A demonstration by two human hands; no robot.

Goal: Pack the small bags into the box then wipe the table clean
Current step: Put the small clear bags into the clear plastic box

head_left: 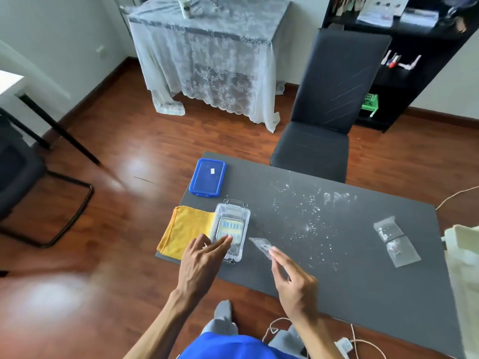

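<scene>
Hands come first, close to the camera. The right hand [293, 278] pinches a small clear bag [260, 246] by its near end, just beside the box [231, 229]. The left hand [204, 257] is spread flat, with its fingertips [226, 238] resting in the open box on what looks like a bag already packed, though the clear plastic makes it hard to be sure. The box sits on the dark surface [285, 268], right next to a yellow cloth [182, 230] that lies ready for wiping.

So the packing seems partly done. The pinched bag must go in, and two more bags [395, 240] lie well apart on the right side. White crumbs [308, 211] are spread across the middle, so no wiping is done yet.

Farther back, the blue lid [207, 177] lies off the box near the far corner. A black chair [324, 120] stands behind the surface. Nothing blocks the way to the box.
</scene>
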